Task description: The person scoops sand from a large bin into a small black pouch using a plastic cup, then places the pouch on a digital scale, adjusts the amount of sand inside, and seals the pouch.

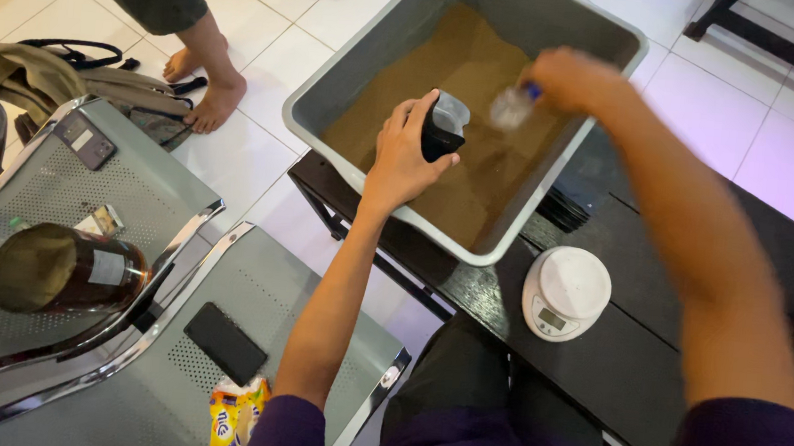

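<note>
My left hand (402, 153) grips a small black pouch (444, 126) with its mouth open, held inside a grey plastic tub (333, 76) full of brown powder (465, 77). My right hand (564, 79) hovers over the powder holding a small clear scoop with a blue handle (512, 107), blurred by motion, just right of the pouch's mouth. The tub rests on a black table (632, 355).
A round white kitchen scale (566, 292) sits on the table beside the tub. Left are grey metal seats (135, 193) carrying a brown jar (63, 269), two phones (225, 342) and a yellow snack packet (236, 413). Another person's bare feet (209, 95) stand on the white tiles near a bag (41, 72).
</note>
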